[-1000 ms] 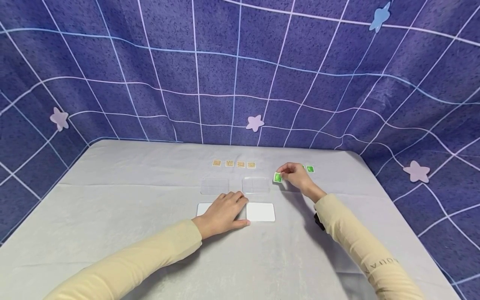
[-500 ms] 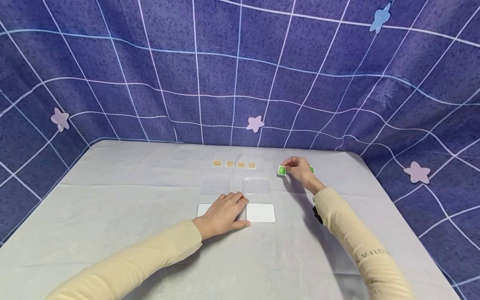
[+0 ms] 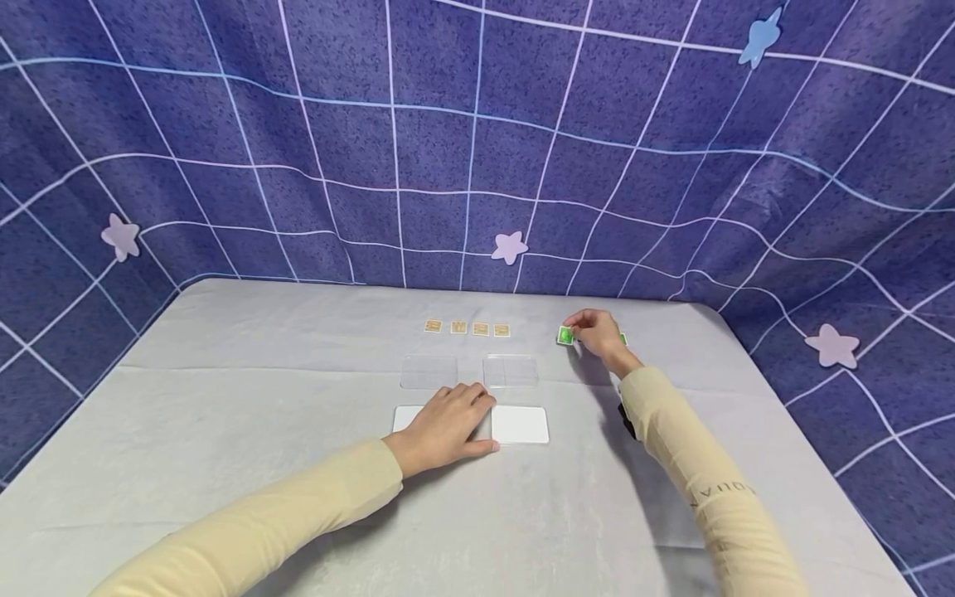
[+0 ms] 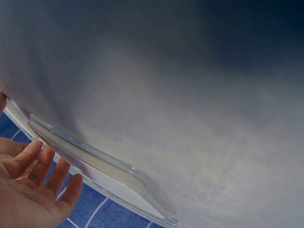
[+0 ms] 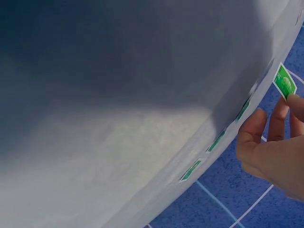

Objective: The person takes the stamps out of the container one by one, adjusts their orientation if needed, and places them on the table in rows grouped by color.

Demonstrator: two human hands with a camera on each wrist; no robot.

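My right hand pinches a small green square card with a white border, at the back right of the table. In the right wrist view the card is tilted up off the cloth between thumb and fingertips, with more green cards lying in a row below. My left hand lies with fingers loosely spread over two flat white rectangles in clear cases; the right white rectangle shows fully, while the left one is partly covered. Close by the fingers, a clear-edged case shows in the left wrist view.
Two clear shallow trays, a left tray and a right tray, lie beyond my left hand. Behind them several tan square cards form a row. A blue gridded curtain hangs along the table's far edge.
My right hand has carried the green card backward and slightly right, toward the other green cards. The left hand has stayed in place.
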